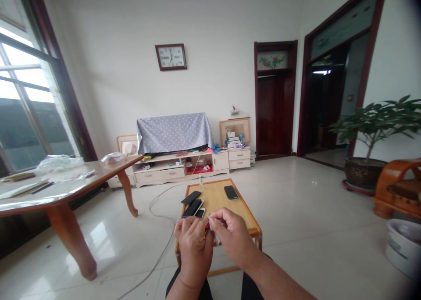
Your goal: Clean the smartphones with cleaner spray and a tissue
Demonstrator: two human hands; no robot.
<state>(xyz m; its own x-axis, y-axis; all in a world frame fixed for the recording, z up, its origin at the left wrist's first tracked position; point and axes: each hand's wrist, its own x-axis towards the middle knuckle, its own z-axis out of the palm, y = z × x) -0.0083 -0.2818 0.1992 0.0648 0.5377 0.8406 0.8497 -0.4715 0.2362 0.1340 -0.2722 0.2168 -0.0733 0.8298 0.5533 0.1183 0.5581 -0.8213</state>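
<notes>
Both hands meet above the near edge of a small wooden table [215,188]. My left hand [195,241] is closed around a small red thing [207,226], mostly hidden by the fingers. Against it, my right hand [232,234] pinches a small whitish piece [216,238], thin and crumpled-looking; its kind cannot be made out. Just beyond my left hand lie several phones: a black phone [191,198], a second dark phone [192,208] and a white-edged phone [200,212]. Another black phone [230,193] lies apart at the right. A small clear bottle [201,183] stands at the far left corner.
A larger table [108,170] with plastic bags [59,163] stands at left. A cable [154,265] runs over the tiled floor. Along the back wall is a low cabinet [161,176] under a dotted cloth [174,131]. A potted plant [365,170] and white bucket [403,247] are at right.
</notes>
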